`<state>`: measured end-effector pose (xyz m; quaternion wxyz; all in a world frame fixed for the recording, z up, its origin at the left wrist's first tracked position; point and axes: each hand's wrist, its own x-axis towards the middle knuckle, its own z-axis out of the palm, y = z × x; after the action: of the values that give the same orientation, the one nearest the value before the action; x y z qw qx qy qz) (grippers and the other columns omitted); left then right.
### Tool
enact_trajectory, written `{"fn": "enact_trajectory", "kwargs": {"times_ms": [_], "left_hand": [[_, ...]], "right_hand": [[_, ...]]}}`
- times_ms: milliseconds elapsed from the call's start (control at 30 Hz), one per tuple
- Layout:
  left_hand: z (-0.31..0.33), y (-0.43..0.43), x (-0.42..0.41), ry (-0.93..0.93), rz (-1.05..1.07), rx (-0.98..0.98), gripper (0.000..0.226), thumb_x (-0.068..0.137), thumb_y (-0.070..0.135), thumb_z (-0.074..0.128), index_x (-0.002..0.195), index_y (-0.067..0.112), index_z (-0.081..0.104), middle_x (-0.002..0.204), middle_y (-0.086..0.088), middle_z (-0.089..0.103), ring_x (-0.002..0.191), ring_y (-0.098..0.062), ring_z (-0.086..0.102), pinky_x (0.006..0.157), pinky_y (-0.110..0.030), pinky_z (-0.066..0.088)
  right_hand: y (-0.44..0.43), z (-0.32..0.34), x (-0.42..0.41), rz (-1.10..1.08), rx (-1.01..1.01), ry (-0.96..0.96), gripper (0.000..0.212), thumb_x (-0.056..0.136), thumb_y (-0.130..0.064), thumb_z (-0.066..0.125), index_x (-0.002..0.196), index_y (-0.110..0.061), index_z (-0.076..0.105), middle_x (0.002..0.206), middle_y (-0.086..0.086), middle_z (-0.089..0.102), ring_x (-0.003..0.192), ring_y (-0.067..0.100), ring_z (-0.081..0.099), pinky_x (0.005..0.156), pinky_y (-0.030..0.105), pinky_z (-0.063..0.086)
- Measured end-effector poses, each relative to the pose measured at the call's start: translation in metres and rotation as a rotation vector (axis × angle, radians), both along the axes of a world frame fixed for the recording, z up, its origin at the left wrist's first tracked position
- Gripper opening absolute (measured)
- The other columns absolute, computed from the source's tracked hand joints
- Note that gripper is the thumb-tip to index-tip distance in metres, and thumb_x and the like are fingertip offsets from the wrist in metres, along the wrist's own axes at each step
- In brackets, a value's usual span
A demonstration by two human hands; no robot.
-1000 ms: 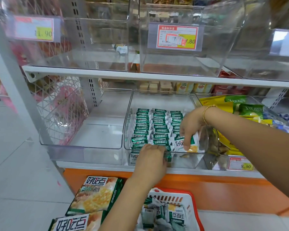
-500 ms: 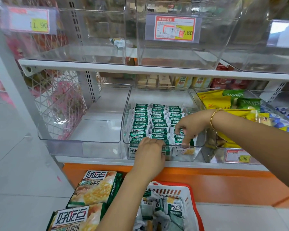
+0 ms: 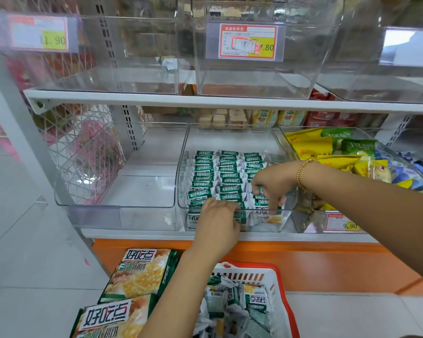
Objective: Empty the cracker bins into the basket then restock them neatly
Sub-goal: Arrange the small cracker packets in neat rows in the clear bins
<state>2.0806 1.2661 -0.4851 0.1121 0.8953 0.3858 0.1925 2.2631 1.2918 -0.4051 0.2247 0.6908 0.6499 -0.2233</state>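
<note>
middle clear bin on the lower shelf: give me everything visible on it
The middle bin is clear, glossy plastic with rounded corners and a low front wall, sitting upright on the white shelf. Its front part holds green-and-white cracker packets in three neat rows; the back is bare. The left hand reaches over the front rim; the right hand pinches packets in the right row.
</note>
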Motion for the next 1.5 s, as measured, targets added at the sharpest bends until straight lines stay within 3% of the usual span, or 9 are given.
{"fn": "enact_trajectory", "kwargs": {"times_ms": [167, 367, 567, 833, 933, 1067, 1200, 1333, 1500], "left_hand": [[0.0, 0.001, 0.0, -0.016, 0.0, -0.009, 0.038, 0.087, 0.013, 0.049, 0.123, 0.017, 0.059, 0.114, -0.001, 0.063, 0.107, -0.017, 0.05, 0.104, -0.023, 0.021], [0.001, 0.0, 0.0, -0.019, -0.014, -0.032, 0.036, 0.088, 0.014, 0.05, 0.123, 0.015, 0.059, 0.114, -0.003, 0.063, 0.107, -0.019, 0.05, 0.104, -0.025, 0.022], [0.009, 0.002, 0.002, -0.002, -0.029, -0.101, 0.035, 0.094, 0.02, 0.05, 0.129, 0.021, 0.055, 0.124, -0.001, 0.061, 0.114, -0.02, 0.047, 0.103, -0.024, 0.023], [0.019, 0.004, 0.02, -0.053, -0.116, -0.218, 0.046, 0.093, 0.017, 0.052, 0.137, 0.013, 0.044, 0.138, -0.005, 0.045, 0.121, -0.023, 0.046, 0.098, -0.03, 0.04], [0.023, 0.009, 0.03, 0.034, -0.171, -0.218, 0.041, 0.092, 0.015, 0.052, 0.131, 0.006, 0.051, 0.136, -0.009, 0.048, 0.115, -0.026, 0.052, 0.094, -0.036, 0.046], [0.016, 0.012, 0.033, 0.147, -0.174, -0.158, 0.032, 0.092, 0.017, 0.048, 0.119, 0.003, 0.059, 0.125, -0.01, 0.053, 0.105, -0.03, 0.057, 0.085, -0.042, 0.05], [0.013, 0.014, 0.034, 0.204, -0.192, -0.061, 0.047, 0.092, 0.02, 0.048, 0.138, 0.013, 0.044, 0.13, -0.006, 0.049, 0.115, -0.027, 0.051, 0.086, -0.039, 0.049], [0.013, 0.016, 0.034, 0.315, -0.191, 0.023, 0.047, 0.095, 0.025, 0.045, 0.142, 0.016, 0.04, 0.124, -0.008, 0.054, 0.116, -0.028, 0.05, 0.084, -0.039, 0.049], [0.015, 0.019, 0.037, 0.354, -0.215, 0.053, 0.038, 0.096, 0.024, 0.042, 0.131, 0.011, 0.05, 0.116, -0.011, 0.056, 0.112, -0.029, 0.052, 0.079, -0.037, 0.049]], "right_hand": [[-0.002, 0.008, 0.013, -0.258, -0.052, 0.358, 0.017, 0.083, -0.002, 0.071, 0.097, -0.004, 0.061, 0.079, 0.006, 0.068, 0.061, 0.01, 0.069, 0.057, 0.014, 0.053], [0.008, 0.007, 0.011, -0.225, -0.152, 0.306, 0.009, 0.08, 0.005, 0.071, 0.082, -0.002, 0.066, 0.066, 0.004, 0.07, 0.059, 0.011, 0.069, 0.054, 0.014, 0.053], [0.012, 0.001, 0.005, -0.227, -0.07, 0.3, 0.021, 0.079, -0.002, 0.075, 0.098, 0.002, 0.066, 0.074, 0.006, 0.07, 0.057, 0.01, 0.069, 0.051, 0.013, 0.052], [0.008, -0.007, 0.003, -0.135, -0.019, 0.176, 0.017, 0.08, -0.014, 0.078, 0.088, -0.011, 0.063, 0.077, 0.0, 0.066, 0.058, 0.004, 0.065, 0.051, 0.012, 0.05], [0.005, -0.005, 0.002, -0.068, -0.005, 0.097, 0.024, 0.076, -0.026, 0.081, 0.088, -0.015, 0.062, 0.074, -0.006, 0.064, 0.071, 0.01, 0.061, 0.053, 0.017, 0.044], [0.005, -0.009, 0.005, -0.075, -0.03, 0.086, 0.027, 0.073, -0.027, 0.083, 0.089, -0.016, 0.064, 0.078, -0.005, 0.068, 0.071, 0.009, 0.065, 0.053, 0.015, 0.042], [0.009, -0.015, 0.007, -0.024, -0.054, 0.036, 0.026, 0.075, -0.028, 0.082, 0.087, -0.018, 0.062, 0.086, -0.005, 0.066, 0.086, 0.016, 0.064, 0.059, 0.019, 0.04], [0.011, -0.01, 0.008, -0.117, -0.122, 0.083, 0.022, 0.081, -0.015, 0.076, 0.099, -0.009, 0.066, 0.09, 0.0, 0.069, 0.072, 0.009, 0.065, 0.062, 0.017, 0.048], [0.015, -0.008, -0.003, -0.088, -0.267, -0.059, 0.028, 0.089, -0.02, 0.068, 0.113, -0.005, 0.067, 0.109, 0.004, 0.071, 0.086, 0.01, 0.065, 0.092, 0.023, 0.051]]}}
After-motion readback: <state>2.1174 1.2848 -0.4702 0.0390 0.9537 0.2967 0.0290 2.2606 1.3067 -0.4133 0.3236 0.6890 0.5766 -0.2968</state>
